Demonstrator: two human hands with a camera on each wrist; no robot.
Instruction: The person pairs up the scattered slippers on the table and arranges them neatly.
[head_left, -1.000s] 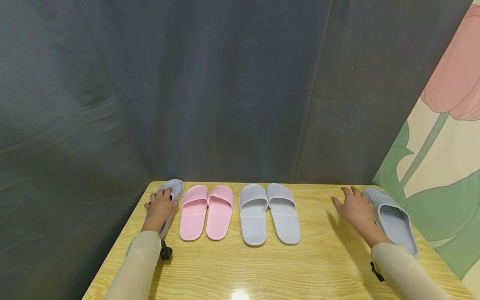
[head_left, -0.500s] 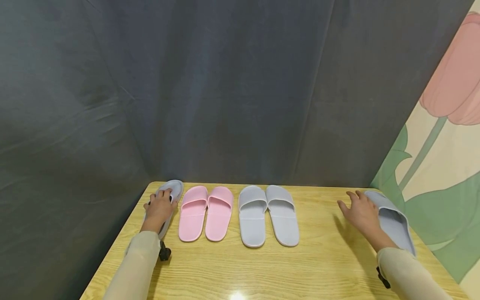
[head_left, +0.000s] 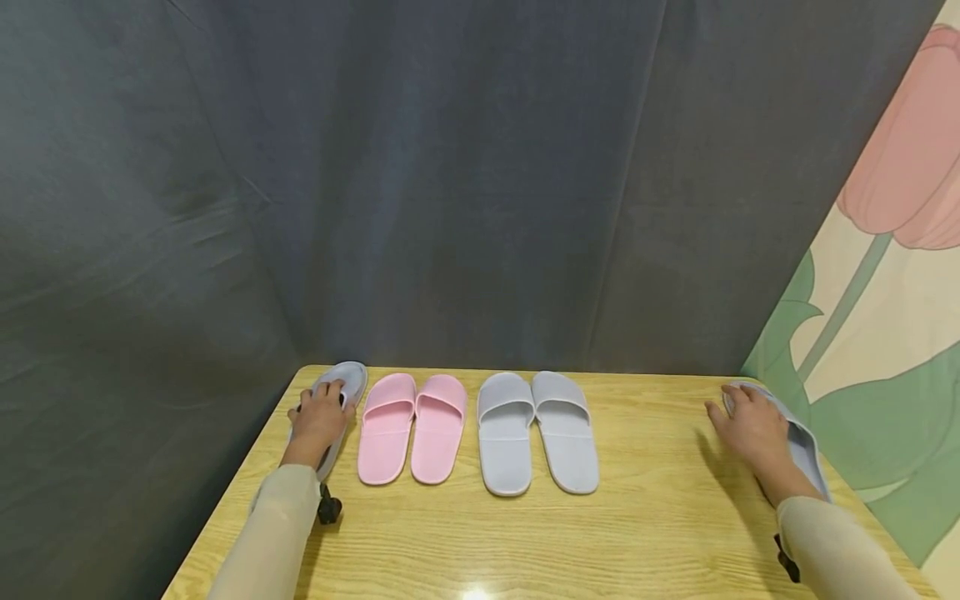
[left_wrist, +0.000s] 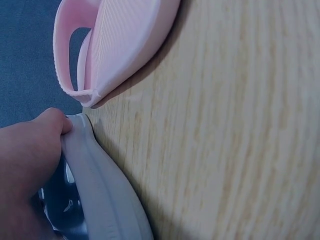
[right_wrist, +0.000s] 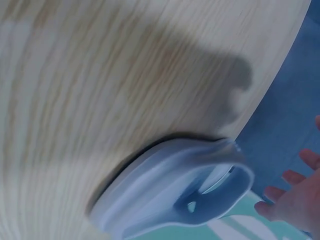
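At the table's left end my left hand (head_left: 318,418) lies across the upper of a grey slipper (head_left: 351,375), fingers spread over it and thumb at its inner side. The left wrist view shows the thumb pressed on the slipper's edge (left_wrist: 107,185), beside a dark glossy part. Over at the right end, my right hand (head_left: 753,429) hovers above another grey-blue slipper (head_left: 804,454) and partly hides it. From the right wrist, the fingers look spread and apart from that slipper (right_wrist: 150,185), just beyond its toe opening.
Between the hands a pair of pink slide slippers (head_left: 397,429) and a pair of light grey slide slippers (head_left: 506,433) stand on the wooden table (head_left: 420,542). A dark curtain (head_left: 465,192) hangs behind, and a tulip-painted wall (head_left: 892,333) borders the right.
My right hand has moved to the right, from beside the right-hand grey slipper to over it. My left hand stays on its slipper, and the pink and light grey pairs have not moved.
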